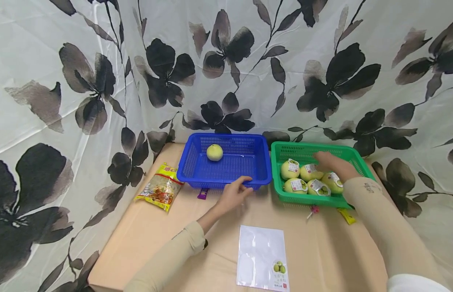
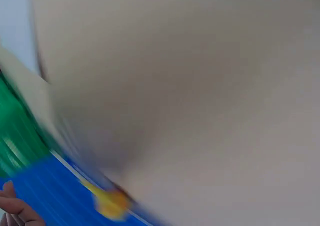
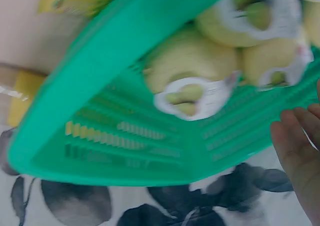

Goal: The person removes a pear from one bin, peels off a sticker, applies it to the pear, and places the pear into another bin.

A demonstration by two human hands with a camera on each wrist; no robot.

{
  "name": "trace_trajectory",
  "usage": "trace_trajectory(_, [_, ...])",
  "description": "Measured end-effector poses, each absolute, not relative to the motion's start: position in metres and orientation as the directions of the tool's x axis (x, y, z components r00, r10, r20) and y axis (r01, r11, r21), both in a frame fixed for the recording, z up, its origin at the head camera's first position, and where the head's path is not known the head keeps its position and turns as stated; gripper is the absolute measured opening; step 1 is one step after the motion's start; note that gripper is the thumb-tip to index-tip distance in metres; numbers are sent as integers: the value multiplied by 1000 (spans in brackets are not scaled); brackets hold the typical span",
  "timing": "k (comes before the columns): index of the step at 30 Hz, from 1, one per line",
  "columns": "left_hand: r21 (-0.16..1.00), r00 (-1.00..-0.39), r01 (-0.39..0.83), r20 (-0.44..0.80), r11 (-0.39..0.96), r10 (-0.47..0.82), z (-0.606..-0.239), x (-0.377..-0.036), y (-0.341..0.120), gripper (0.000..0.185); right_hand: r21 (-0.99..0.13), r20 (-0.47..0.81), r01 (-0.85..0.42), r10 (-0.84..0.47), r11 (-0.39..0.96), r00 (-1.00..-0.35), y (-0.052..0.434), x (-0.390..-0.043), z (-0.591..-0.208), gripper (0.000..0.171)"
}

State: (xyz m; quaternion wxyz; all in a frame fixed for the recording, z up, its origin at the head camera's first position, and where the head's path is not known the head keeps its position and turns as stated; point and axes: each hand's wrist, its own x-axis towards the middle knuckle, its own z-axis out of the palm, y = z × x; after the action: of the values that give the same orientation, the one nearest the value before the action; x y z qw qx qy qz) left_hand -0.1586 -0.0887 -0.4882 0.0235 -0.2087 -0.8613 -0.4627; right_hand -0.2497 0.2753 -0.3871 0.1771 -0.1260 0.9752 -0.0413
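Pears (image 1: 308,179) (labelled) lie under right hand (image 1: 330,162), grip apart; left hand (image 1: 233,194) relaxed.

Green basket (image 1: 284,178), mesh plastic, at 3 o'clock on the table, just beside the blue basket (image 1: 197,170). Five pale green labelled fruits (image 1: 290,168) clustered in its near half, touching. Blue basket, 12 o'clock, upright, holds one unlabelled fruit (image 1: 214,152) toward its far left.

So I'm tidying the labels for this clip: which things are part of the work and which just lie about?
In the work:
green basket
wrapped fruits
blue basket
bare fruit
left hand
right hand

Lying about:
snack packet
white bag
small sweets
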Motion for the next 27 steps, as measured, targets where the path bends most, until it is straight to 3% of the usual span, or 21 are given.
trace_trajectory(11, [867, -982, 184, 186, 464, 41, -499, -162, -187, 33, -251, -140, -390, -432, 886, -891, 199, -248, -373, 46])
trace_trajectory(20, [892, -990, 133, 139, 432, 18, -506, -168, -203, 38, -279, -32, -460, -487, 843, -873, 132, -258, -378, 41])
trace_trajectory(27, [903, -993, 113, 120, 414, 9, -505, -171, -206, 30, -271, -78, -453, -488, 849, -869, 74, -267, -382, 42])
